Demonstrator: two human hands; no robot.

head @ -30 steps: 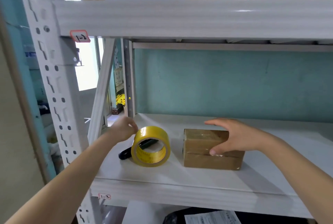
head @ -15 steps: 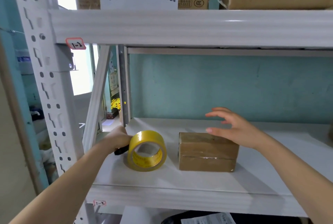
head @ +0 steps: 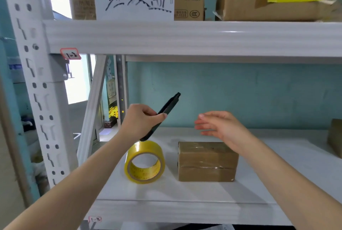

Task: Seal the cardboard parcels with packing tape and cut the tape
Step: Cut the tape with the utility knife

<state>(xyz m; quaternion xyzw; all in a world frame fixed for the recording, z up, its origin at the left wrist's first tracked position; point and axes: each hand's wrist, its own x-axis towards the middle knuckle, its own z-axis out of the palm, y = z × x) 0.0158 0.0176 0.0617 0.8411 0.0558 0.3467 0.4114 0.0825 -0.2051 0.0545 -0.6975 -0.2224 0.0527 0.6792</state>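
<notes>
The left hand (head: 140,121) is now gripping the black cutter (head: 169,104), fingers curled round its lower half, and is holding it up in the air with the tip pointing up and to the right. A second ago that hand was down behind the tape roll (head: 145,163), where the cutter was lying on the shelf (head: 185,192). The right hand (head: 220,128), which was resting on the parcel (head: 207,161), is hovering above the parcel's back edge with fingers straight and spread, touching nothing. The two hands are sitting apart, with the cutter between them at about the same height. The roll is standing on its edge on the shelf, just left of the parcel and not touching it, directly under the cutter's butt end. The parcel is lying flat in the middle of the shelf, and a glossy band of tape is already showing across its top and front (whether a loose tail is hanging from it, I cannot tell). Judging from this, the cutting tool is being brought into play, so the cutting step seems to be coming up, though no tape is stretched between roll and parcel at present.
</notes>
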